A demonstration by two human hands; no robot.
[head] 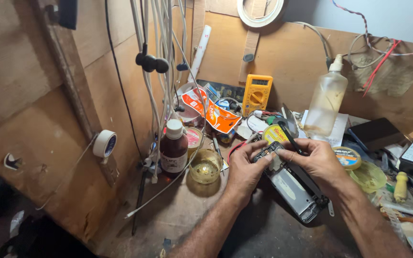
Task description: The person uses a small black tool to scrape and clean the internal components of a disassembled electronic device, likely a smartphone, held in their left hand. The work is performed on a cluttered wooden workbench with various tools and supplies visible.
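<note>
At the far left a roll of white tape [104, 143] hangs on the plywood wall, and white cables [155, 43] drop from above toward the desk [168, 215]. Next stand a brown bottle with a white cap [173, 149] and, just beside it, a small glass jar [205, 166] with a yellowish residue. The left hand [244, 167] comes up from below with the forearm angled toward the middle, wrist slightly bent; its grip is closed on the top end of an opened phone [288, 179], thumb on the upper face and fingers curled beneath. The phone lies tilted, lower end resting toward the desk, its back off and inner frame showing. The right hand [317, 160] reaches in from the lower right, palm down, its fingers closed narrowly on a thin dark tool [290, 137], seemingly tweezers or a probe, whose tip sits by the phone's upper corner. The step in hand looks like fine work on a part near the top of the phone; the next move likely calls for a steady left hold and a small, precise motion of the tool tip. Behind stand a yellow multimeter [256, 93] and a clear pump bottle [327, 98]; to the right lies a round yellow tin [347, 156].
</note>
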